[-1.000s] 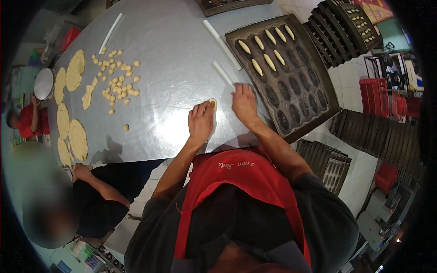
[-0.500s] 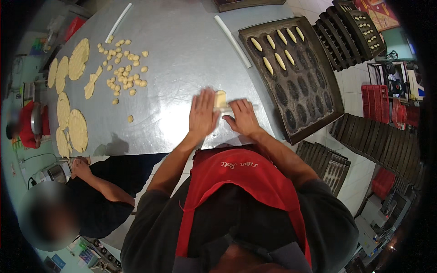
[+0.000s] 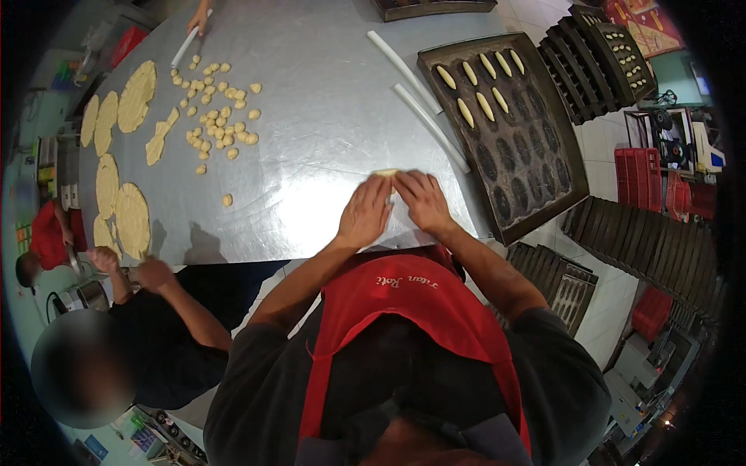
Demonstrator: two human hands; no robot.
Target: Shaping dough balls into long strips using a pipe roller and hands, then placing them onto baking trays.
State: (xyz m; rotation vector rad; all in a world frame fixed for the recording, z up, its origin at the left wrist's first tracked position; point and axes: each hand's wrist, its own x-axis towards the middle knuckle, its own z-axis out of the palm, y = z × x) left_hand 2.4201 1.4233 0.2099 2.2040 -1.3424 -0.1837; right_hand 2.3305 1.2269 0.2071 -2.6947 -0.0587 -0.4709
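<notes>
At the table's near edge, my left hand (image 3: 366, 211) and my right hand (image 3: 423, 203) are side by side, fingertips together on a small flat piece of dough (image 3: 385, 172). The fingers of both press on it and hide most of it; only its pale far edge shows. To the right of my hands lies a white rolling rod (image 3: 431, 128), with a second rod (image 3: 392, 58) beyond it. Next to them is a dark baking tray (image 3: 509, 225) with oval hollows, several at the far end holding slender dough pieces (image 3: 467, 113).
Many dough balls (image 3: 221, 128) lie on the metal table (image 3: 311, 93), left of them flat dough sheets (image 3: 133, 217). A co-worker's hand (image 3: 202, 19) holds another rod (image 3: 186, 46) at the far edge. Another person's hands (image 3: 155, 273) are at left. Stacked trays (image 3: 645, 245) stand right.
The rod under my hands now lies beside the tray, and my fingers have closed on the dough. A co-worker's hand has come to the far rod; the left person's hands have moved apart.
</notes>
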